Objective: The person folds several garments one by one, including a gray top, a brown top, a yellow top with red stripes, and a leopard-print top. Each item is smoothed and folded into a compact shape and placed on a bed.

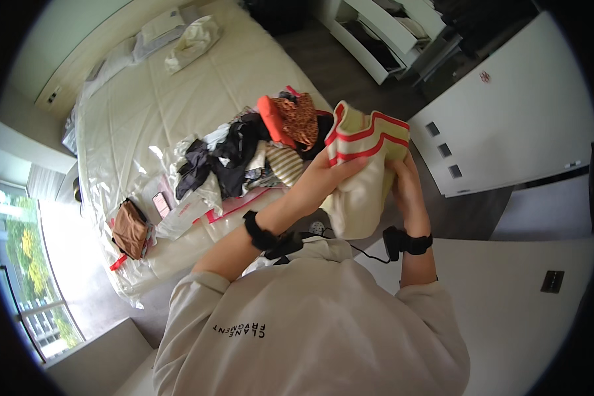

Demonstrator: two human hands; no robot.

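Note:
A cream knit garment [356, 208] with red stripes along its upper edge hangs in front of me, held up above the floor beside the bed. My left hand [340, 173] grips its left side, fingers closed on the cloth and partly hidden by it. On the other side, my right hand [402, 177] is closed on the fabric, with its fingertips tucked out of sight in the folds. Just left of the garment lies a heap of mixed clothes [234, 155] on the bed, with a leopard-print piece [299, 119] and a striped piece [284, 164].
The bed [244, 63] has a clear plastic cover. A phone [160, 204] and a brown folded item [131, 230] lie near its left side. Open drawers [363, 53] stand at the far right, with a white panel [508, 125] nearer. Black straps circle both forearms; a cable hangs between them.

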